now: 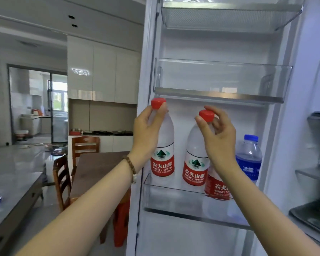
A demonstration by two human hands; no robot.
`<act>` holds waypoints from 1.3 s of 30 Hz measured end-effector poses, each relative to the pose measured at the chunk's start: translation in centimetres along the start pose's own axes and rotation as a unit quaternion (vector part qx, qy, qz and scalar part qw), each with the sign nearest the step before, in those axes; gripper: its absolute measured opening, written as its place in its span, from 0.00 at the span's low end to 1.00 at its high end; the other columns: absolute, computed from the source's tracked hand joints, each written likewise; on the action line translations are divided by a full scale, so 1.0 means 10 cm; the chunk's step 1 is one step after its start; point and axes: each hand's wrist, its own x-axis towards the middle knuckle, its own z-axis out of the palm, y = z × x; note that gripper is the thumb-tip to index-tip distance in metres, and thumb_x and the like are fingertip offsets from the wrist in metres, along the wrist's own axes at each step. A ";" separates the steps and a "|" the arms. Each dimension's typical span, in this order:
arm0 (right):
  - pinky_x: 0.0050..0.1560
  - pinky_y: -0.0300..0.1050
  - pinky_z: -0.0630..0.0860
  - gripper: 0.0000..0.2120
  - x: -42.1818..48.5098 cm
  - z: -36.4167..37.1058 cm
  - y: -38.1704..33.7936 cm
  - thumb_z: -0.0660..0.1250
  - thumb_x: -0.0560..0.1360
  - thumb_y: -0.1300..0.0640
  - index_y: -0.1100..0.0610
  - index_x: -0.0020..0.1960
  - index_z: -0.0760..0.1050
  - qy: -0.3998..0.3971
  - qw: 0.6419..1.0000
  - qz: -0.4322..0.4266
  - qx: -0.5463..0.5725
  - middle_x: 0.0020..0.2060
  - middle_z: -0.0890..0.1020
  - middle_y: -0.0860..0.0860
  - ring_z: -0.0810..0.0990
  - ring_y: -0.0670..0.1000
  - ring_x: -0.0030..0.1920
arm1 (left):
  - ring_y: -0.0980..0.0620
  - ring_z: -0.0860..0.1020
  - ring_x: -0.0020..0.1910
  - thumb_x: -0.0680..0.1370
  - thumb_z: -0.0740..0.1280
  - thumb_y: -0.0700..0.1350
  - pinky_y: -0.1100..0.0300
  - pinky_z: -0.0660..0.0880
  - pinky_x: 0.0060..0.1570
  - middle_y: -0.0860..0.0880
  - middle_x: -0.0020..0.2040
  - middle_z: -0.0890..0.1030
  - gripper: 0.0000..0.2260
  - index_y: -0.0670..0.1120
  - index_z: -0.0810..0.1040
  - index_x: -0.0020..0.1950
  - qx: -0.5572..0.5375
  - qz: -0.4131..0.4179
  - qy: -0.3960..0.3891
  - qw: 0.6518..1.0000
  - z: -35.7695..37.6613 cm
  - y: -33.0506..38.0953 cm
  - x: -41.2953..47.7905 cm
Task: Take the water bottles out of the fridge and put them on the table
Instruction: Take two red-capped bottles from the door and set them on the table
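The left hand (pixel 148 132) pinches the left red-capped clear plastic bottle (pixel 164 143) by its neck; the right hand (pixel 219 135) pinches the right red-capped bottle (pixel 193 156). Likely heavy and slippery.

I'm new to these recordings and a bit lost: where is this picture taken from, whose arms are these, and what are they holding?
There is no machine here. A person wears a wide-angle camera on the head, so you look along their own arms. They stand at an open fridge door. The left hand pinches the red cap of one water bottle, and the right hand pinches the cap of a second bottle. Both sit higher than a third red-label bottle and a blue-capped bottle standing in the clear door shelf. The brown wooden table is behind, to the left.
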 end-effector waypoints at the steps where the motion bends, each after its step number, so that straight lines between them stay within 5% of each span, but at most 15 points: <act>1: 0.55 0.30 0.74 0.16 0.04 0.02 -0.12 0.68 0.74 0.56 0.52 0.60 0.73 0.006 1.000 -0.017 0.015 0.53 0.81 0.46 0.80 0.39 0.53 | 0.67 0.77 0.42 0.77 0.62 0.51 0.73 0.72 0.44 0.55 0.43 0.81 0.09 0.49 0.79 0.50 -0.016 0.005 0.016 1.000 -0.04 0.10 0.05; 9: 0.58 0.48 0.78 0.15 0.14 0.56 -0.82 0.67 0.74 0.52 0.51 0.60 0.74 -0.020 0.993 -0.022 0.118 0.48 0.85 0.52 0.84 0.44 0.48 | 0.55 0.80 0.44 0.76 0.63 0.55 0.65 0.76 0.39 0.51 0.42 0.82 0.12 0.49 0.80 0.41 -0.005 -0.041 0.056 0.998 -0.77 0.52 0.34; 15: 0.50 0.33 0.78 0.15 -0.07 1.56 -0.74 0.67 0.74 0.53 0.52 0.60 0.76 -0.065 0.981 0.038 0.179 0.45 0.85 0.51 0.84 0.40 0.43 | 0.53 0.81 0.43 0.75 0.63 0.57 0.55 0.77 0.49 0.49 0.41 0.83 0.15 0.48 0.81 0.43 0.102 -0.031 0.079 0.991 -1.65 0.23 0.45; 20: 0.41 0.23 0.73 0.17 -0.27 2.54 -0.35 0.68 0.74 0.55 0.51 0.62 0.74 -0.102 0.970 0.092 0.200 0.50 0.84 0.51 0.82 0.36 0.44 | 0.56 0.79 0.42 0.76 0.63 0.57 0.71 0.74 0.42 0.46 0.44 0.83 0.17 0.44 0.82 0.46 0.147 -0.037 0.093 0.984 -2.53 -0.20 0.61; 24: 0.41 0.25 0.74 0.18 -0.34 3.36 0.06 0.68 0.73 0.55 0.53 0.62 0.72 -0.100 0.966 0.116 0.210 0.47 0.85 0.53 0.83 0.40 0.44 | 0.54 0.80 0.45 0.74 0.63 0.58 0.67 0.72 0.43 0.43 0.46 0.83 0.18 0.44 0.82 0.48 0.153 -0.068 0.073 0.983 -3.26 -0.63 0.85; 29: 0.47 0.32 0.78 0.18 -0.30 4.26 0.63 0.69 0.73 0.55 0.56 0.61 0.73 -0.110 0.959 0.163 0.204 0.50 0.84 0.54 0.84 0.44 0.47 | 0.68 0.74 0.30 0.75 0.63 0.56 0.77 0.68 0.33 0.56 0.33 0.77 0.14 0.47 0.81 0.43 0.173 -0.081 0.037 0.981 -3.94 -1.18 1.18; 32: 0.42 0.29 0.76 0.16 -0.26 4.68 1.00 0.68 0.73 0.56 0.56 0.60 0.74 -0.122 0.960 0.175 0.183 0.49 0.84 0.52 0.83 0.39 0.45 | 0.67 0.73 0.30 0.75 0.63 0.56 0.75 0.68 0.35 0.58 0.31 0.76 0.12 0.52 0.78 0.37 0.190 -0.091 0.029 0.977 -4.26 -1.57 1.36; 39: 0.40 0.26 0.74 0.11 -0.08 5.48 2.18 0.68 0.74 0.56 0.53 0.55 0.75 -0.162 0.956 0.204 0.134 0.45 0.83 0.47 0.81 0.34 0.42 | 0.56 0.79 0.44 0.75 0.63 0.57 0.59 0.75 0.50 0.55 0.42 0.82 0.08 0.56 0.79 0.43 0.211 -0.134 0.017 0.968 -4.76 -2.77 1.80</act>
